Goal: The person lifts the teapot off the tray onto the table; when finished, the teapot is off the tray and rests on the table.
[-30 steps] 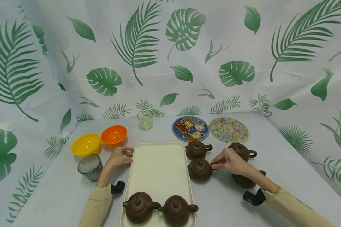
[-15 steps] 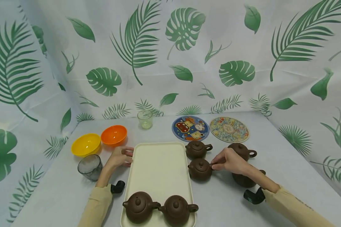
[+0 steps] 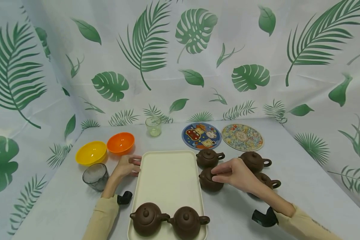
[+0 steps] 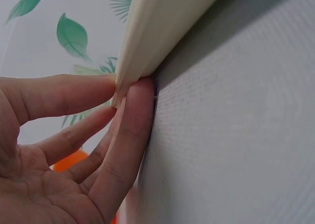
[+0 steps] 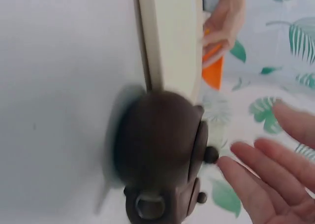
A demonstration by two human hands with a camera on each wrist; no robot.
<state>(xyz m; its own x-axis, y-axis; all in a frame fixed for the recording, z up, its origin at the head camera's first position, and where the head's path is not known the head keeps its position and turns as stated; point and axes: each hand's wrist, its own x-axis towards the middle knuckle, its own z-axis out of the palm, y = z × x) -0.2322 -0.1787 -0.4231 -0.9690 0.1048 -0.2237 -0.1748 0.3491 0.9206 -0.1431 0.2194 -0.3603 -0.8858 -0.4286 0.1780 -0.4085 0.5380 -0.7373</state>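
Note:
My left hand (image 3: 127,166) holds the left rim of the cream tray (image 3: 168,176); in the left wrist view its fingertips (image 4: 138,103) meet the tray edge close to the tabletop. Over a brown teapot (image 3: 208,181) beside the tray's right rim, my right hand (image 3: 237,176) hovers with loosely extended fingers. The right wrist view shows those fingers (image 5: 246,179) near the knob of this teapot (image 5: 157,140), apart from it and holding nothing. Its handle is hidden by the hand in the head view. Two teapots, a left one (image 3: 147,218) and a right one (image 3: 186,221), stand on the tray's near end.
More brown teapots stand behind (image 3: 208,159) and to the right (image 3: 253,161), one partly under my right forearm (image 3: 265,181). Yellow (image 3: 91,153) and orange bowls (image 3: 120,143), a grey glass (image 3: 95,176), a pale green glass (image 3: 153,126) and two round mats (image 3: 201,136) surround the tray.
My right hand has let go of the teapot's handle and moved left and slightly up over its lid. The left hand and tray have stayed put.

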